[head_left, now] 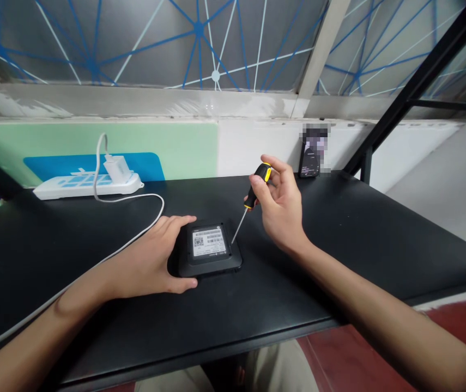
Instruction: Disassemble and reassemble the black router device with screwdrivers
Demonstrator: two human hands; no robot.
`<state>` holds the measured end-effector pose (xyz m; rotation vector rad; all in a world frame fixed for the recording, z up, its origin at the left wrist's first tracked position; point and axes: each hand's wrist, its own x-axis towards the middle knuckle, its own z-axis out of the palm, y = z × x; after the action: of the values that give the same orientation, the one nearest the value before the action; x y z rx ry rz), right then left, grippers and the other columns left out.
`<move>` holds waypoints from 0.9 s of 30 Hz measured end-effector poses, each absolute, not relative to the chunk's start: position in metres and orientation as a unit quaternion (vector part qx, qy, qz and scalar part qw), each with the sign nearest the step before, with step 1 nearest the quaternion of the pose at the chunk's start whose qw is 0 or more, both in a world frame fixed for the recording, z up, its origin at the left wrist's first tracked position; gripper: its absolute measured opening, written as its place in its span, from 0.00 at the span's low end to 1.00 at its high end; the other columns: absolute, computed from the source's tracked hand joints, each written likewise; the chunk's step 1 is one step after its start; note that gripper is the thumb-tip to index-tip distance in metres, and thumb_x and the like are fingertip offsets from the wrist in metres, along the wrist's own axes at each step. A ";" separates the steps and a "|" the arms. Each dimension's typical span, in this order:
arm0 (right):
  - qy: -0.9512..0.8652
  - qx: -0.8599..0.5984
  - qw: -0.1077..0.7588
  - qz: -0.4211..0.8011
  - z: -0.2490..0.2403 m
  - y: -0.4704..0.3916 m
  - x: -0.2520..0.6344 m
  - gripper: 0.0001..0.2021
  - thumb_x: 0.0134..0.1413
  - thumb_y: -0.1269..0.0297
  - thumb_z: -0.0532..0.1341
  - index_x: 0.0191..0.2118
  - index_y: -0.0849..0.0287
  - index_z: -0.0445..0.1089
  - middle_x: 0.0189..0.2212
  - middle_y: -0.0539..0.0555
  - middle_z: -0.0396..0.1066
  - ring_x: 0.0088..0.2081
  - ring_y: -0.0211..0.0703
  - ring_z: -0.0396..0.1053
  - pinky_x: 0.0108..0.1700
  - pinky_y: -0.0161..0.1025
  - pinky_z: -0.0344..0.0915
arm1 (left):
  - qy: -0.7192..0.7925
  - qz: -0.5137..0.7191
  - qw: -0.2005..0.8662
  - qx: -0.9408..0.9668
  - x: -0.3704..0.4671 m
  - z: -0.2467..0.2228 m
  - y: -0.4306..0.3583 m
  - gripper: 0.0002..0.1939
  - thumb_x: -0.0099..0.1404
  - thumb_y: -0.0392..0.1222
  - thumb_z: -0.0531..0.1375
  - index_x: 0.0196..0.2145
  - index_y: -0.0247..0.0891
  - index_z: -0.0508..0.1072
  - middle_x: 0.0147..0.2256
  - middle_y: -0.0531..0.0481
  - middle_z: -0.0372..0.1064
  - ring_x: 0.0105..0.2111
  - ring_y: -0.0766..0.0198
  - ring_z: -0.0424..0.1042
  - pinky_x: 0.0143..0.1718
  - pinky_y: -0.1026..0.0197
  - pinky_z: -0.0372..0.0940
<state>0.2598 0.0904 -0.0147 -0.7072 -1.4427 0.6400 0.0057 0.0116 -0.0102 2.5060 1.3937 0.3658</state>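
Note:
A flat black device (210,265) with rounded corners lies on the black table, its white printed label (209,241) with a QR code facing up. My left hand (159,258) grips it from the left, fingers at the far edge and thumb at the near edge. In my right hand (279,204) is a black-and-yellow screwdriver (252,197), held by its handle and tilted. The tip of its thin metal shaft meets the device near the right edge of the label area. Whether a screw sits under the tip is too small to tell.
A white power strip (89,187) with a plugged-in charger (117,169) lies at the back left. Its white cable (143,231) runs along the table (363,234) past my left arm. A phone (310,155) leans against the back wall, left of a black slanted frame (404,103).

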 end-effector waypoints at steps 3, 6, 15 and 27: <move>-0.643 -0.305 0.642 0.284 -0.016 0.087 0.258 0.18 0.62 0.56 0.62 0.56 0.43 0.62 0.37 0.50 0.63 0.30 0.36 0.69 0.29 0.39 0.79 | 0.482 0.127 0.124 0.858 0.006 -0.009 0.012 0.50 0.55 0.59 0.68 0.67 0.42 0.51 0.64 0.36 0.58 0.62 0.36 0.61 0.61 0.36 0.60; -0.647 -0.303 0.637 0.290 -0.015 0.082 0.257 0.19 0.62 0.56 0.63 0.57 0.43 0.63 0.38 0.50 0.63 0.31 0.37 0.69 0.30 0.39 0.80 | 0.486 0.119 0.119 0.858 0.008 -0.007 0.011 0.50 0.55 0.59 0.68 0.66 0.40 0.50 0.63 0.34 0.58 0.62 0.36 0.61 0.61 0.36 0.61; -0.666 -0.293 0.633 0.264 -0.011 0.073 0.256 0.19 0.62 0.56 0.63 0.57 0.43 0.63 0.38 0.51 0.65 0.32 0.39 0.71 0.27 0.38 0.79 | 0.490 0.122 0.116 0.855 0.009 -0.006 0.011 0.50 0.55 0.60 0.68 0.66 0.40 0.51 0.63 0.34 0.58 0.62 0.36 0.61 0.60 0.36 0.62; -0.676 -0.290 0.626 0.259 -0.011 0.069 0.256 0.17 0.63 0.55 0.62 0.56 0.44 0.63 0.39 0.52 0.65 0.38 0.43 0.73 0.33 0.43 0.80 | 0.494 0.112 0.116 0.854 0.008 -0.006 0.011 0.50 0.56 0.61 0.68 0.66 0.41 0.50 0.63 0.35 0.58 0.62 0.36 0.61 0.60 0.36 0.62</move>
<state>0.2563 0.0692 -0.0109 -0.6657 -1.5497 0.5938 0.0076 0.0111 -0.0065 2.5018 1.4484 0.3294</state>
